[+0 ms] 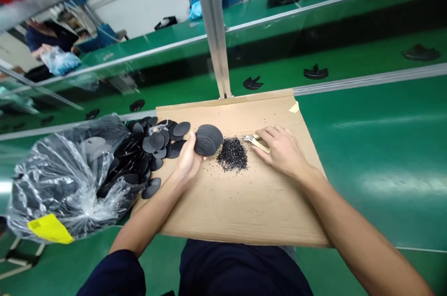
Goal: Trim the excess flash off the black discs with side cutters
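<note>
Several black oval plastic pieces (208,140) are fanned out in my left hand (188,161), its fingers closed round their left edge. My right hand (284,149) is wrapped round a pair of cutting pliers (260,143) with pale yellow handles, their jaws pointing left. Between the two hands lies a heap of tiny black plastic bits (233,154) on a cardboard sheet (244,212). Left of my left hand, many loose black ovals (157,140) spill from a clear plastic bag (63,170) onto the cardboard.
A metal post (211,21) rises behind the cardboard. Beyond it runs a green conveyor belt (279,75) carrying scattered black parts (316,72). A yellow label (50,228) lies on the bag. Another person (50,37) sits at the far left, holding a bluish plastic bag (61,59).
</note>
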Motion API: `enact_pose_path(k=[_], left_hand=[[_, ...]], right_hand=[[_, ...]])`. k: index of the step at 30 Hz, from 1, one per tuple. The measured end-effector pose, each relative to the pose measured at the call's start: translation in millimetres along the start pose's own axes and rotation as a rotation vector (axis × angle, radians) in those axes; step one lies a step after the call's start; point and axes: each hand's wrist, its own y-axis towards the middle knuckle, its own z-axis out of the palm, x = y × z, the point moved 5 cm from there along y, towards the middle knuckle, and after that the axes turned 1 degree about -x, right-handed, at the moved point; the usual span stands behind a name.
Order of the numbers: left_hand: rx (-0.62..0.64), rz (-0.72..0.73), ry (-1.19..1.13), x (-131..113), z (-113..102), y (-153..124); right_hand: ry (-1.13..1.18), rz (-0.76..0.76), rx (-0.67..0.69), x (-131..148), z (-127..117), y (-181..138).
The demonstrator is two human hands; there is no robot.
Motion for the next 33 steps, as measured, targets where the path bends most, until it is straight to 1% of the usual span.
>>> enact_pose_path(k=[2, 4, 6, 7, 8, 10, 13, 15, 17, 21, 25, 27, 29, 31, 33], left_hand=[[-0.072, 0.033, -0.010, -7, -13, 26], [-0.165, 0.106, 0.027, -19, -26, 58], [-0.280, 0.170, 0.191, -33, -35, 94], [-0.334, 0.194, 0.352, -40, -38, 111], [-0.352, 0.213, 0.533, -47, -38, 127], [-0.331, 0.223, 0.664, -56, -36, 154], [-0.252, 0.148, 0.786, -58, -36, 179], [-0.242, 0.075, 0.882, -56, -39, 187], [-0.261, 0.025, 0.973, -53, -44, 192], [-0.256, -0.027, 1.095, -48, -48, 202], [-0.277, -0.049, 1.138, -49, -50, 208], [-0.313, -0.024, 1.132, -56, -51, 207], [-0.365, 0.039, 1.108, -65, -48, 204], [-0.431, 0.141, 1.069, -73, -41, 197], [-0.478, 0.260, 1.023, -76, -28, 185]], right_hand=[[-0.013, 0.069, 0.024, -7, 4, -1], [-0.029, 0.122, 0.053, -12, 4, -1], [-0.049, 0.164, 0.093, -13, 3, -1], [-0.056, 0.179, 0.113, -13, 2, -1], [-0.059, 0.189, 0.129, -13, 0, -2], [-0.053, 0.200, 0.152, -12, -2, -2], [-0.041, 0.218, 0.162, -13, -3, -2], [-0.040, 0.219, 0.159, -14, -3, -3], [-0.047, 0.209, 0.145, -14, -2, -3], [-0.060, 0.179, 0.119, -13, -3, -3], [-0.067, 0.169, 0.118, -13, -3, -3], [-0.068, 0.171, 0.120, -13, -2, -3], [-0.068, 0.173, 0.123, -12, -2, -3], [-0.065, 0.175, 0.127, -12, -2, -3], [-0.061, 0.178, 0.132, -11, -2, -3]])
